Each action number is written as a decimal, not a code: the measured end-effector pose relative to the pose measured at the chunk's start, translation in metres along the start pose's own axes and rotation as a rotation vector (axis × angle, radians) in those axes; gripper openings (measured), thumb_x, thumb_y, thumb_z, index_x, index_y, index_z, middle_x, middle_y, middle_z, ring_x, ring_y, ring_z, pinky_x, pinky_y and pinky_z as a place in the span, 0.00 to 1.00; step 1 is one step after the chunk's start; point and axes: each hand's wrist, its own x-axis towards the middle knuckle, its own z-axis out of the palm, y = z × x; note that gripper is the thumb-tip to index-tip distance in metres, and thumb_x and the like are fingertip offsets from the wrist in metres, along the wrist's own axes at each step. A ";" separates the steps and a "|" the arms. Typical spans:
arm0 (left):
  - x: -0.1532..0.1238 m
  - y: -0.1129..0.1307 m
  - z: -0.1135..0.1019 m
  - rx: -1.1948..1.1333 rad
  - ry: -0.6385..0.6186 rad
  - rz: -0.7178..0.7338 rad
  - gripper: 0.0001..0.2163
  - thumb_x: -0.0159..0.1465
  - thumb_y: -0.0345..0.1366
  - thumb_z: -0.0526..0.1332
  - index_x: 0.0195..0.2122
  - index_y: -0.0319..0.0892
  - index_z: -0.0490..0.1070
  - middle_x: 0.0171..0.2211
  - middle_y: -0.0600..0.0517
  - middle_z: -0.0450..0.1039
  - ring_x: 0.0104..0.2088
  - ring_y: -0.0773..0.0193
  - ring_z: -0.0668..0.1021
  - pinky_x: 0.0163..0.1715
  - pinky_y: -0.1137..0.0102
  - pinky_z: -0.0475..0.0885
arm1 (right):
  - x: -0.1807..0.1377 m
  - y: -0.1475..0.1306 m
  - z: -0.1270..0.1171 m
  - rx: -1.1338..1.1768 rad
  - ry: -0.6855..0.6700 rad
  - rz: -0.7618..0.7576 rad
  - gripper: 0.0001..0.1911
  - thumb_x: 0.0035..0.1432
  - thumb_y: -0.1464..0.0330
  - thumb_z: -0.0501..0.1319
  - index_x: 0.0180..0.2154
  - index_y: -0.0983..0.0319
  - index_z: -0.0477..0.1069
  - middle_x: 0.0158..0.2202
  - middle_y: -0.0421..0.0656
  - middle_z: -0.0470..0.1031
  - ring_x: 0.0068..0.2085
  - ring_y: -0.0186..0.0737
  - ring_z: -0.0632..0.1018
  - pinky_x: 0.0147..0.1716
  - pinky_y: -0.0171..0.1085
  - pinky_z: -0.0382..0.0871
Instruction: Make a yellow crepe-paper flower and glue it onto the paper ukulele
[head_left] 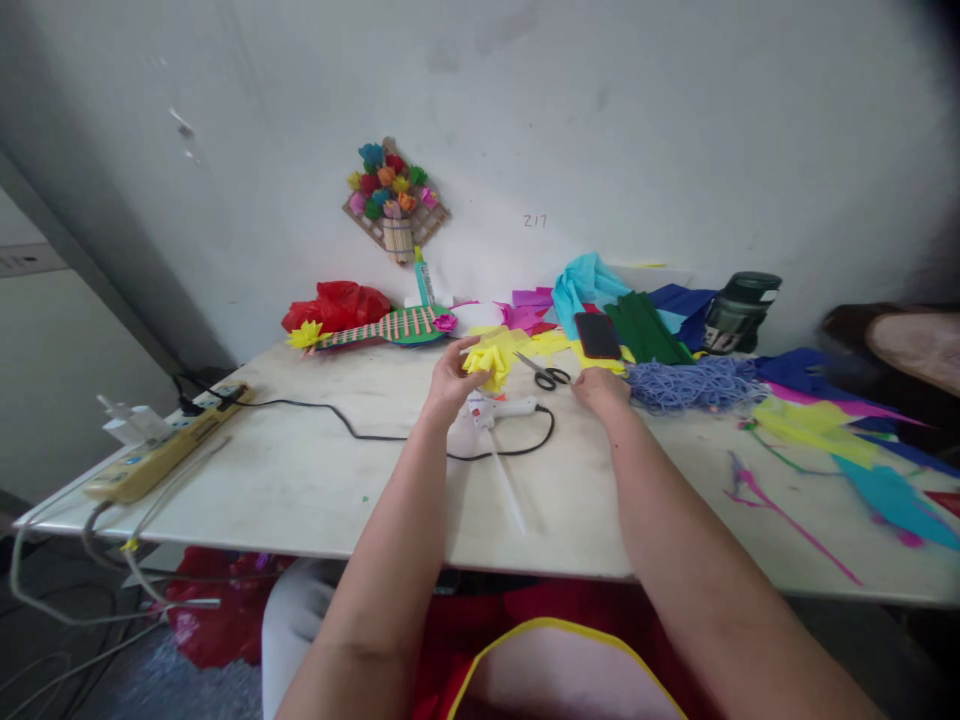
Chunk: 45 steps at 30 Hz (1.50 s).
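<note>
My left hand [451, 382] is closed on a yellow paper flower [487, 366], raised a little above the middle of the table. Fingers curled, my right hand [602, 388] rests low by the tabletop; whatever is in it, if anything, is hidden. Just left of that hand lie the scissors [547, 376] with black handles, blades toward the flower. Under the flower is a white glue gun [514, 407] with a black cord. A blurred translucent stick [508, 490] runs from it toward me. Touching or close to my right hand's outer side is a bundle of blue-violet yarn [694, 385].
A yellow power strip [169, 445] lies at the left edge, its cord crossing to the glue gun. Behind stand a flower-trimmed guitar shape [386, 328], a phone [598, 335], coloured crepe paper [649, 328] and a dark jar [741, 312]. Paper scraps [814, 430] cover the right side.
</note>
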 end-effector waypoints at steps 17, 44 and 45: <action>0.000 0.000 -0.006 -0.050 -0.104 -0.248 0.15 0.43 0.36 0.68 0.32 0.37 0.72 0.26 0.51 0.74 0.22 0.69 0.73 0.18 0.75 0.65 | -0.013 -0.032 -0.007 0.516 0.170 -0.334 0.12 0.53 0.63 0.58 0.32 0.62 0.76 0.33 0.44 0.78 0.34 0.38 0.75 0.32 0.33 0.64; -0.003 0.002 0.003 0.233 -0.042 -0.209 0.23 0.43 0.33 0.66 0.43 0.37 0.71 0.27 0.53 0.73 0.24 0.69 0.73 0.24 0.75 0.67 | -0.056 -0.070 -0.021 0.503 0.380 -0.845 0.06 0.47 0.67 0.64 0.31 0.60 0.74 0.33 0.41 0.75 0.30 0.34 0.72 0.31 0.34 0.63; -0.003 0.002 0.003 0.242 -0.042 -0.201 0.23 0.43 0.33 0.66 0.43 0.38 0.71 0.27 0.53 0.73 0.24 0.69 0.73 0.23 0.75 0.66 | -0.057 -0.071 -0.021 0.482 0.394 -0.840 0.06 0.47 0.68 0.63 0.31 0.60 0.74 0.33 0.41 0.75 0.30 0.34 0.72 0.31 0.34 0.62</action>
